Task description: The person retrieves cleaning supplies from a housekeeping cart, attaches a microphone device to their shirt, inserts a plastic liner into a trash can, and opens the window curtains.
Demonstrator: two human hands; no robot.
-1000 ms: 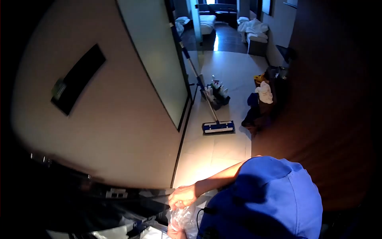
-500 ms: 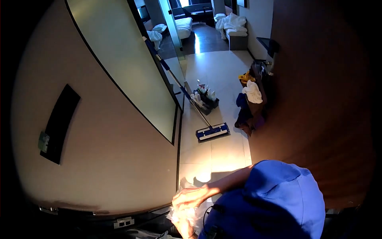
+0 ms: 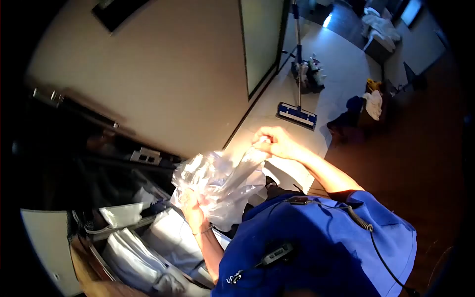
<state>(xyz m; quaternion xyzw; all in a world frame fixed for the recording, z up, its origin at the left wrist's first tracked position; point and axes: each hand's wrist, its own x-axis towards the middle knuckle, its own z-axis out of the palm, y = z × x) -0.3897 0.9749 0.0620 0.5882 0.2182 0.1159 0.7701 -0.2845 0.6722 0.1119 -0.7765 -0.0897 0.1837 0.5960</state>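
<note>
Right hand [image 3: 274,142] and left hand [image 3: 194,208] are moving farther apart than half a second ago, clear plastic [image 3: 225,185] spreading between them.
The right fingers are gripping a gathered end of the plastic, while the left fingers are partly hiding in its folds (I cannot tell how firmly they are closing). Its crumpled bulk is filling the space between both sets of fingers. Below the left fingers, folded white items [image 3: 133,252] are lying in rows. Beyond the right fingers, a blue mop head [image 3: 297,116] is resting on the pale floor [image 3: 341,59], and a white cloth [image 3: 373,105] is lying farther off to their right.
</note>
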